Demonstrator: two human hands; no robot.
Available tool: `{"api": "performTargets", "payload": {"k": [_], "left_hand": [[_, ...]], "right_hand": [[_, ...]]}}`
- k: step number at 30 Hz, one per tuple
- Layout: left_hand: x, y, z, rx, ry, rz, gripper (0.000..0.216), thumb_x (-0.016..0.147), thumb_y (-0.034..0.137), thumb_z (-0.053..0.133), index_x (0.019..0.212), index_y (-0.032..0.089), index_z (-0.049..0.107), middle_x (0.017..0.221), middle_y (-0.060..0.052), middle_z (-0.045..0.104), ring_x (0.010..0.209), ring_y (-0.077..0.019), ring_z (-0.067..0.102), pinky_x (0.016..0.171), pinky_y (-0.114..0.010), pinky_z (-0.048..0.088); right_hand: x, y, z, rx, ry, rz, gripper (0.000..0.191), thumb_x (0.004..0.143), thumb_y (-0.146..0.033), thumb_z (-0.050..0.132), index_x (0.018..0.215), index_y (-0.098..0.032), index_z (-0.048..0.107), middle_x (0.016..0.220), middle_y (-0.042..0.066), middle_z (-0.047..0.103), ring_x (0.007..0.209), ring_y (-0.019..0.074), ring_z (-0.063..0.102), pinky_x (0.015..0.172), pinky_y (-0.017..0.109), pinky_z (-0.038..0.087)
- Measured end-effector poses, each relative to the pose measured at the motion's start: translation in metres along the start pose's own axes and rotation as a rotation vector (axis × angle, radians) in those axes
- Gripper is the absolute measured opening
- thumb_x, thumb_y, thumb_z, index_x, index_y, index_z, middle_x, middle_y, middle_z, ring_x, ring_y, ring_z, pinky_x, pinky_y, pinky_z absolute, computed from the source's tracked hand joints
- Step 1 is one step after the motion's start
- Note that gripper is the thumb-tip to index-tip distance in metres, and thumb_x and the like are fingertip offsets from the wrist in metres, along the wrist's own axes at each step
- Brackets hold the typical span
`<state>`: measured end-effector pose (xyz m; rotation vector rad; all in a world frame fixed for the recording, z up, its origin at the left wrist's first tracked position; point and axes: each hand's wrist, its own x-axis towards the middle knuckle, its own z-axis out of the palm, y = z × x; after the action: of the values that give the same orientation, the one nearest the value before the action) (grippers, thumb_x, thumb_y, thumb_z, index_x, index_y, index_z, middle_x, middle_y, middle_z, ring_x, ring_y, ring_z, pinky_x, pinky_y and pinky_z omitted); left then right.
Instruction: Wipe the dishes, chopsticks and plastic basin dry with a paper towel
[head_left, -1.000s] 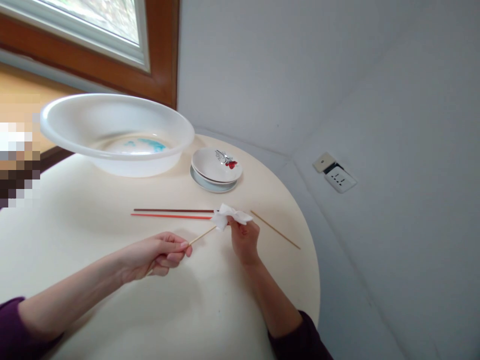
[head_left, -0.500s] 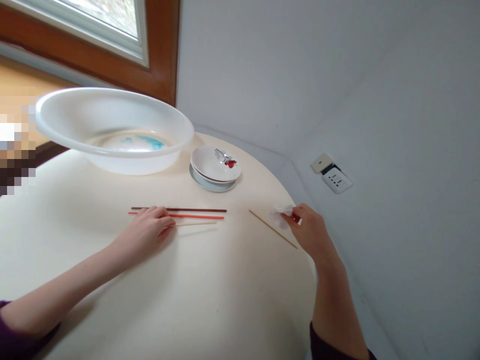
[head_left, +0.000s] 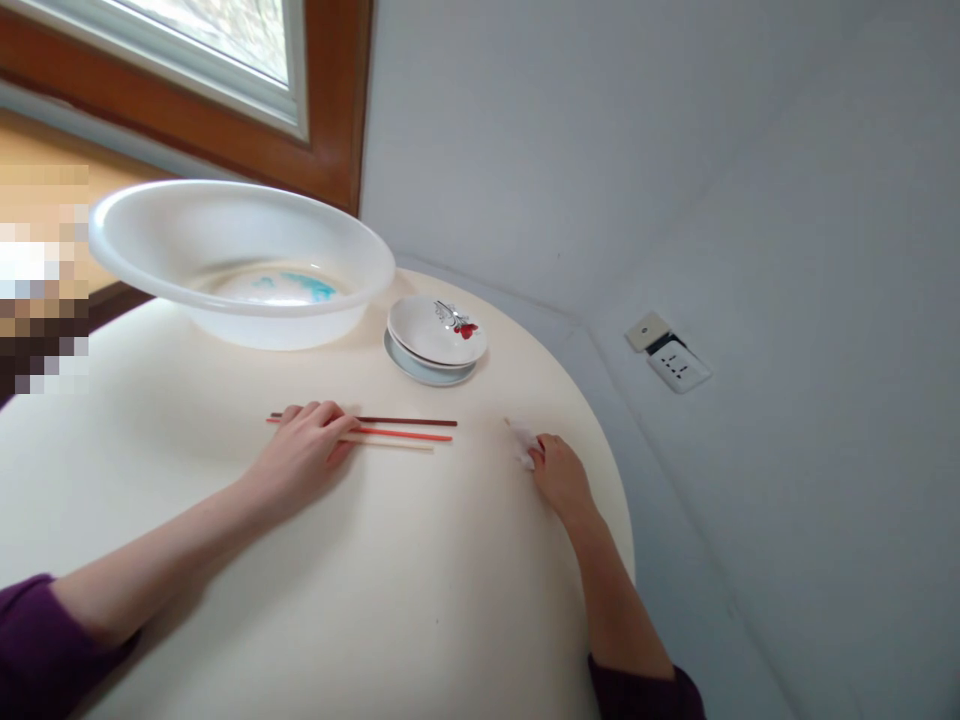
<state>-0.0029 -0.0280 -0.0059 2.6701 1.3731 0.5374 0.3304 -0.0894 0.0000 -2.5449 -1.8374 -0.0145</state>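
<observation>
My left hand (head_left: 304, 452) lies flat, fingers stretched, on the left ends of three chopsticks side by side: a brown chopstick (head_left: 409, 421), a red chopstick (head_left: 409, 434) and a pale wooden chopstick (head_left: 397, 444). My right hand (head_left: 559, 477) is closed on a crumpled white tissue (head_left: 523, 446) and rests on the round cream table (head_left: 420, 600) near its right edge. It covers most of a second pale chopstick, of which only the far tip (head_left: 508, 422) shows beside the tissue.
A large white plastic basin (head_left: 240, 255) with a blue patch in its bottom stands at the back left. Stacked small dishes (head_left: 436, 338), the top one with a red flower print, sit beside it. A wall socket (head_left: 671, 355) lies beyond the table's right edge.
My left hand laid the pale chopstick beside the red and brown ones and stays on them. My right hand carried the tissue right, then drew in over the lone chopstick.
</observation>
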Motion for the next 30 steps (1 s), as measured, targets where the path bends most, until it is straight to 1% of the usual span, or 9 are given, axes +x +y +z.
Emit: {"api": "performTargets", "payload": {"k": [3,6,10,15,18,21,23,26,30], "left_hand": [[-0.002,0.001,0.001,-0.023,0.029,0.024,0.026,0.08,0.019,0.038,0.088,0.018,0.064,0.088,-0.009,0.062,0.081,-0.0227,0.056,0.074,-0.036,0.037],[-0.004,0.002,0.0,-0.041,0.066,0.035,0.027,0.08,0.02,0.038,0.086,0.018,0.064,0.086,-0.008,0.062,0.078,-0.022,0.057,0.073,-0.036,0.037],[-0.006,0.003,0.0,-0.053,0.114,0.058,0.027,0.082,0.022,0.038,0.084,0.017,0.064,0.084,-0.008,0.062,0.075,-0.0217,0.057,0.071,-0.036,0.037],[-0.007,0.004,0.0,-0.1,0.181,0.076,0.028,0.083,0.022,0.036,0.08,0.017,0.063,0.081,-0.008,0.061,0.073,-0.0207,0.056,0.07,-0.035,0.039],[-0.008,0.006,-0.002,-0.229,0.187,0.067,0.027,0.085,0.024,0.035,0.081,0.017,0.061,0.082,-0.007,0.06,0.074,-0.0191,0.056,0.07,-0.032,0.041],[-0.009,0.012,-0.006,-0.397,0.161,0.019,0.028,0.088,0.029,0.033,0.082,0.018,0.058,0.081,-0.005,0.058,0.07,-0.0154,0.055,0.065,-0.026,0.042],[-0.011,0.017,-0.009,-0.493,0.143,-0.004,0.029,0.089,0.032,0.033,0.08,0.018,0.056,0.076,-0.003,0.057,0.066,-0.0139,0.054,0.062,-0.024,0.041],[-0.012,0.025,-0.013,-0.615,0.084,-0.027,0.028,0.089,0.035,0.032,0.079,0.019,0.053,0.07,0.0,0.056,0.063,-0.0135,0.052,0.06,-0.024,0.04],[-0.015,0.032,-0.015,-0.721,-0.059,-0.011,0.027,0.089,0.036,0.031,0.077,0.02,0.049,0.066,0.002,0.054,0.06,-0.0121,0.049,0.057,-0.023,0.038]], "right_hand": [[-0.003,-0.007,0.002,-0.108,-0.019,0.009,0.025,0.088,-0.012,0.038,0.103,-0.007,0.057,0.103,0.016,0.061,0.097,0.0234,0.056,0.078,0.028,0.04],[-0.003,-0.013,0.0,-0.195,-0.083,0.006,0.028,0.086,-0.008,0.036,0.106,-0.003,0.054,0.105,0.02,0.059,0.099,0.0255,0.056,0.079,0.029,0.04],[0.001,-0.018,-0.006,-0.211,-0.137,-0.024,0.028,0.085,-0.009,0.039,0.106,0.001,0.054,0.102,0.025,0.059,0.096,0.0291,0.057,0.076,0.032,0.041],[0.004,-0.017,-0.013,-0.181,-0.186,-0.092,0.023,0.085,-0.011,0.039,0.095,-0.005,0.059,0.096,0.02,0.063,0.09,0.0248,0.059,0.074,0.028,0.04],[-0.003,-0.02,-0.015,-0.152,-0.176,-0.114,0.023,0.086,-0.01,0.037,0.096,-0.005,0.057,0.097,0.019,0.063,0.09,0.0227,0.058,0.075,0.027,0.04],[-0.02,-0.034,-0.018,0.006,-0.155,-0.178,0.02,0.087,-0.01,0.034,0.096,-0.008,0.053,0.095,0.015,0.061,0.085,0.0194,0.057,0.073,0.027,0.039],[-0.035,-0.05,-0.024,0.188,-0.168,-0.278,0.016,0.087,-0.012,0.035,0.091,-0.011,0.05,0.089,0.012,0.06,0.078,0.0174,0.055,0.069,0.026,0.039],[-0.054,-0.078,-0.035,0.371,-0.244,-0.464,0.01,0.086,-0.013,0.035,0.085,-0.016,0.045,0.083,0.007,0.057,0.072,0.0158,0.052,0.065,0.026,0.038],[-0.067,-0.111,-0.045,0.512,-0.363,-0.647,0.01,0.089,-0.016,0.034,0.087,-0.017,0.044,0.081,0.005,0.057,0.069,0.0154,0.052,0.063,0.026,0.037]]}}
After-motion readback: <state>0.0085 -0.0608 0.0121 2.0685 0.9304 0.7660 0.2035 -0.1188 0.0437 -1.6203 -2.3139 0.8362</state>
